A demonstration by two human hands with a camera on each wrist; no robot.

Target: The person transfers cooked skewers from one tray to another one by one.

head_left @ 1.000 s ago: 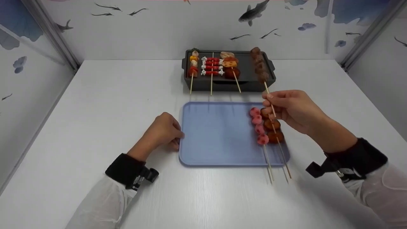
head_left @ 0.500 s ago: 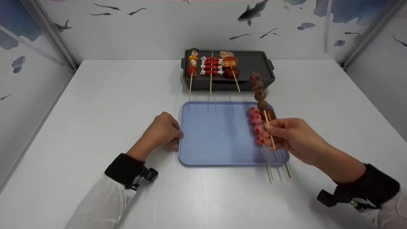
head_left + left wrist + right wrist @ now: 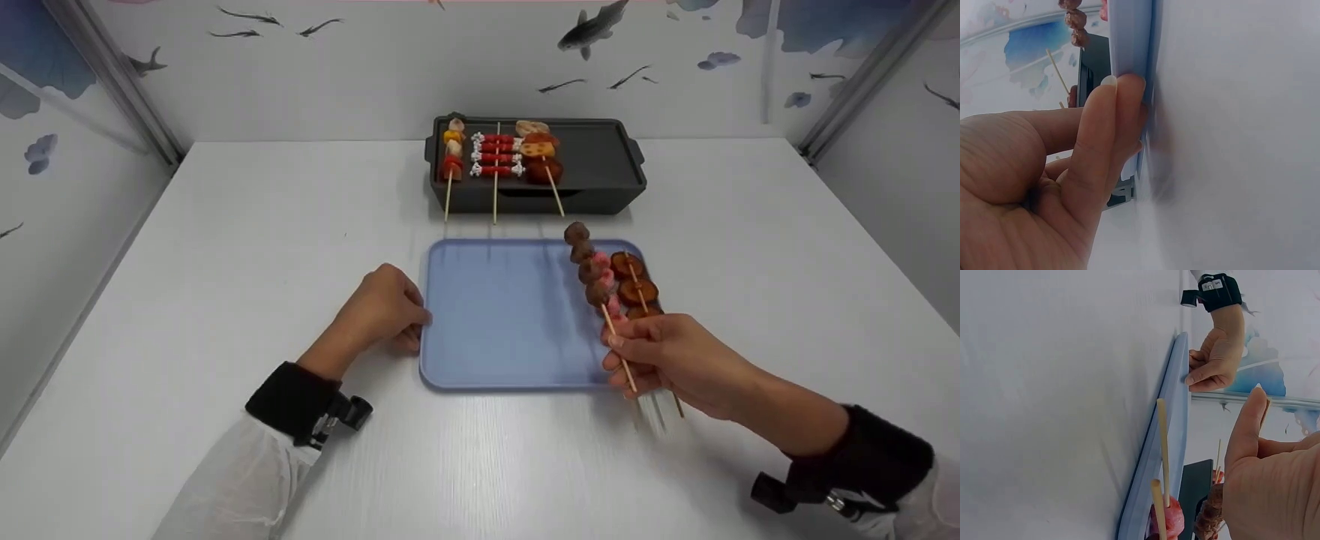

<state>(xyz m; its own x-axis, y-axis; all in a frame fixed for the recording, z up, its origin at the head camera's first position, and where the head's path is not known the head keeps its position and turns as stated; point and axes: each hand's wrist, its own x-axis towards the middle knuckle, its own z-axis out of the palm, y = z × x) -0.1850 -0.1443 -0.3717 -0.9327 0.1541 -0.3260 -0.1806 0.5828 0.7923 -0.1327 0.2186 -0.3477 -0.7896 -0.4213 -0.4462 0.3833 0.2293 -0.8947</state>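
Observation:
My right hand (image 3: 667,360) pinches the bare stick of a brown meatball skewer (image 3: 589,271) between thumb and fingers. The skewer slants over the right part of the blue tray (image 3: 510,330), overlapping a pink ball skewer (image 3: 615,304) in the head view. Further right on the tray lies a skewer of brown glazed round slices (image 3: 637,291), its lower end hidden behind the right hand. At the tray's left rim, my left hand (image 3: 386,307) grips the edge; the left wrist view shows thumb and fingertips (image 3: 1129,87) on that rim.
Behind the tray stands a black grill (image 3: 600,161). On its left and middle lie a mixed vegetable skewer (image 3: 453,154), a red-and-white skewer (image 3: 496,156) and a skewer with a spotted yellow slice (image 3: 538,150). Sticks overhang the grill's front. The white table (image 3: 262,217) meets patterned walls.
My right hand has lifted the meatball skewer off the grill's right side and brought it nearer and leftward, over the tray. The left hand stays at the tray's rim.

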